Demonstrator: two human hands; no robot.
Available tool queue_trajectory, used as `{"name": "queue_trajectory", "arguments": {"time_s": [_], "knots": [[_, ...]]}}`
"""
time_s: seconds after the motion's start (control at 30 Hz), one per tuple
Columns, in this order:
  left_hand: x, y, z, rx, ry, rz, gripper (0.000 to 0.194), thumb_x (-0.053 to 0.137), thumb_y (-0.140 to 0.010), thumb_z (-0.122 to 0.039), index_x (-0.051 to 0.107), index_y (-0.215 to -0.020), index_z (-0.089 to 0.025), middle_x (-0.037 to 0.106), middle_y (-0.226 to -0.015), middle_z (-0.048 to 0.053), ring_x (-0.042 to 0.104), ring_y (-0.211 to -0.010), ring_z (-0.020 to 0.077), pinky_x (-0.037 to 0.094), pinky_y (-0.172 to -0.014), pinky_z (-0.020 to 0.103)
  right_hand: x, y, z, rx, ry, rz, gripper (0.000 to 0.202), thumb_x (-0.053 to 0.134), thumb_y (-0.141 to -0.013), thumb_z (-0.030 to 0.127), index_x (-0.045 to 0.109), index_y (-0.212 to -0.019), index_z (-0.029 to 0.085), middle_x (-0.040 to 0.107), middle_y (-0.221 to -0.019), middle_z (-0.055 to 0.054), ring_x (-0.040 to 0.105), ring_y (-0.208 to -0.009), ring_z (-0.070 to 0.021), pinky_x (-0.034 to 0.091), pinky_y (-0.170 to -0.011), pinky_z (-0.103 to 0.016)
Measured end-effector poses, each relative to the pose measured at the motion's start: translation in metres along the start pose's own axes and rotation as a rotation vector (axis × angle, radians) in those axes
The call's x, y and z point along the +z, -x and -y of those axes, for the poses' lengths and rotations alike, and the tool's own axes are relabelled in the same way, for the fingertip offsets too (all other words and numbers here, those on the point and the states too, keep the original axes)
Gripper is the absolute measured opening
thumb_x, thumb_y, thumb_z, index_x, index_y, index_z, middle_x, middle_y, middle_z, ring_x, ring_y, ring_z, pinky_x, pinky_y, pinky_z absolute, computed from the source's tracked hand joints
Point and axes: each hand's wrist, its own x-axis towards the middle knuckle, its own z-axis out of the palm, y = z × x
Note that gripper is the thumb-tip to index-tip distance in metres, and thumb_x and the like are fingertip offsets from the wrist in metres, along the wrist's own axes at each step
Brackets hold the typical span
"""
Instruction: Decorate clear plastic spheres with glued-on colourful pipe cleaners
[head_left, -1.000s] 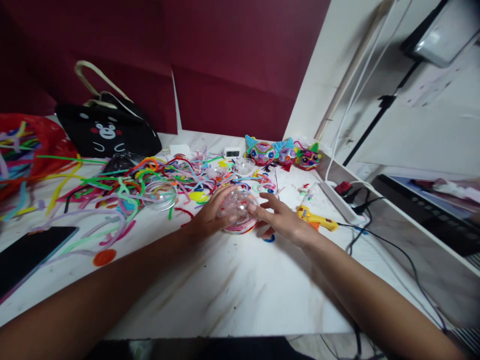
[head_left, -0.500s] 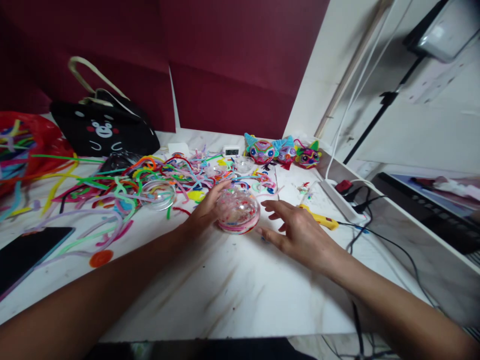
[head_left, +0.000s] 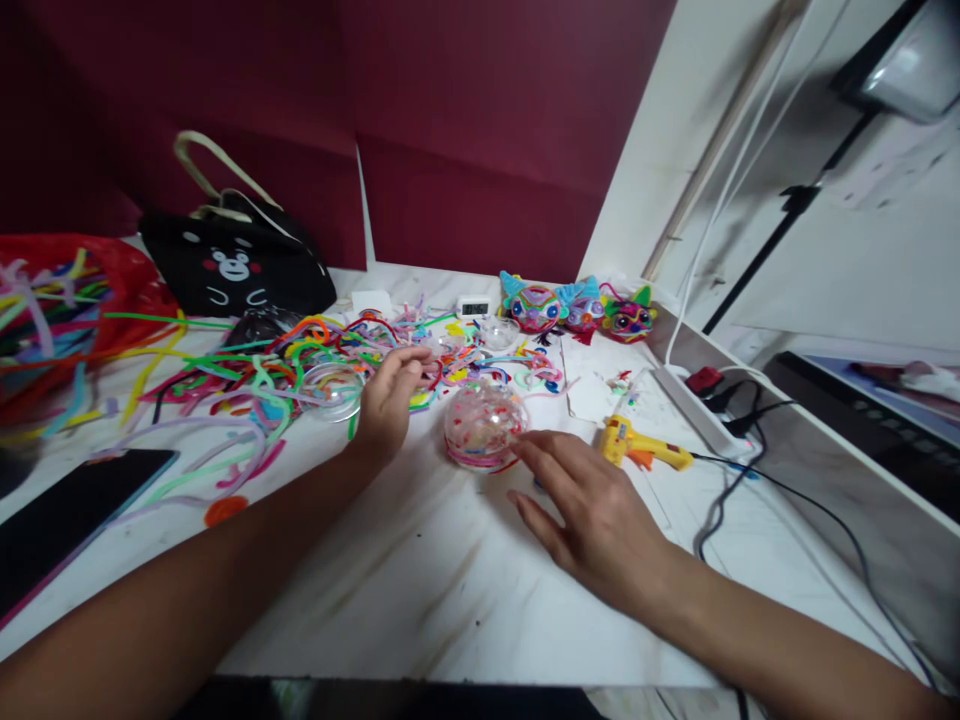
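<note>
A clear round plastic ball with red bits and coloured strips round its base rests on the marbled white table. My right hand is beside it, thumb and fingers apart, fingertips at the ball's right edge. To the left of the ball, my left hand is raised near the heap of colourful pipe cleaners; its fingers are partly bent, and whether they hold anything is unclear. A clear plastic half-shell lies just left of that hand.
Three finished colourful animal heads stand at the back beside a small digital clock. A yellow glue gun and white power strip are on the right. A black bag, red bag and dark tablet occupy the left.
My left hand has moved left, away from the ball. My right hand stays near the ball's right side, slightly lower. The view has shifted, uncovering more of the glue gun.
</note>
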Motion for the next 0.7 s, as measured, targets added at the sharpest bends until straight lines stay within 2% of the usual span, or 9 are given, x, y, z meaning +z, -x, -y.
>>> {"name": "queue_trajectory", "arguments": {"time_s": [0.13,0.23,0.37,0.47,0.53,0.6,0.7], "knots": [[-0.016,-0.023,0.0,0.037,-0.046,-0.168,0.019,0.055,-0.088,-0.034,0.067,-0.086,-0.02,0.07,-0.087,0.005,0.068,-0.082,0.0194,0.054,-0.071,0.031,0.003,0.008,0.009,-0.132,-0.004,-0.058,0.025,0.057,-0.092,0.013,0.064,-0.114,0.003,0.069,-0.109,-0.019,0.064,-0.104,-0.0294,0.058,-0.085,-0.042],[-0.031,-0.039,-0.005,0.009,-0.086,-0.259,0.016,0.059,-0.084,-0.031,0.066,-0.076,-0.02,0.068,-0.071,0.003,0.066,-0.069,0.0173,0.053,-0.064,0.029,0.01,0.017,0.011,-0.197,-0.004,-0.094,0.024,0.061,-0.089,0.008,0.065,-0.113,0.003,0.071,-0.11,-0.017,0.065,-0.105,-0.0302,0.058,-0.085,-0.043],[-0.052,-0.057,-0.019,0.043,-0.137,-0.359,0.013,0.06,-0.082,-0.03,0.066,-0.075,-0.02,0.066,-0.069,0.001,0.062,-0.062,0.0142,0.052,-0.061,0.028,0.02,0.025,0.011,-0.231,-0.033,-0.129,0.023,0.06,-0.088,0.006,0.067,-0.111,0.004,0.073,-0.108,-0.015,0.067,-0.104,-0.0298,0.057,-0.086,-0.042],[-0.071,-0.073,-0.03,0.092,-0.255,-0.426,0.01,0.064,-0.079,-0.027,0.067,-0.079,-0.018,0.066,-0.07,0.0,0.061,-0.063,0.0126,0.053,-0.065,0.027,0.023,0.026,0.013,-0.248,-0.075,-0.14,0.02,0.058,-0.09,0.007,0.068,-0.107,0.004,0.074,-0.104,-0.014,0.068,-0.102,-0.0285,0.057,-0.086,-0.04],[-0.085,-0.086,-0.036,0.084,-0.34,-0.415,0.01,0.068,-0.077,-0.022,0.068,-0.084,-0.015,0.064,-0.07,-0.001,0.06,-0.062,0.0118,0.053,-0.066,0.027,0.023,0.026,0.016,-0.256,-0.108,-0.139,0.019,0.056,-0.091,0.008,0.068,-0.106,0.005,0.074,-0.102,-0.014,0.068,-0.1,-0.0272,0.057,-0.087,-0.039],[-0.101,-0.102,-0.038,0.054,-0.449,-0.367,0.013,0.065,-0.08,-0.018,0.068,-0.091,-0.013,0.066,-0.075,0.0,0.062,-0.067,0.012,0.054,-0.071,0.028,0.024,0.026,0.017,-0.257,-0.134,-0.134,0.019,0.054,-0.092,0.008,0.069,-0.105,0.005,0.074,-0.101,-0.013,0.069,-0.098,-0.026,0.057,-0.088,-0.038],[-0.127,-0.125,-0.036,-0.061,-0.662,-0.224,0.015,0.063,-0.088,-0.019,0.066,-0.1,-0.012,0.068,-0.087,0.003,0.066,-0.079,0.0153,0.056,-0.077,0.034,0.026,0.027,0.018,-0.257,-0.164,-0.144,0.019,0.053,-0.093,0.009,0.069,-0.104,0.005,0.074,-0.099,-0.013,0.069,-0.096,-0.0252,0.056,-0.089,-0.036]]}}
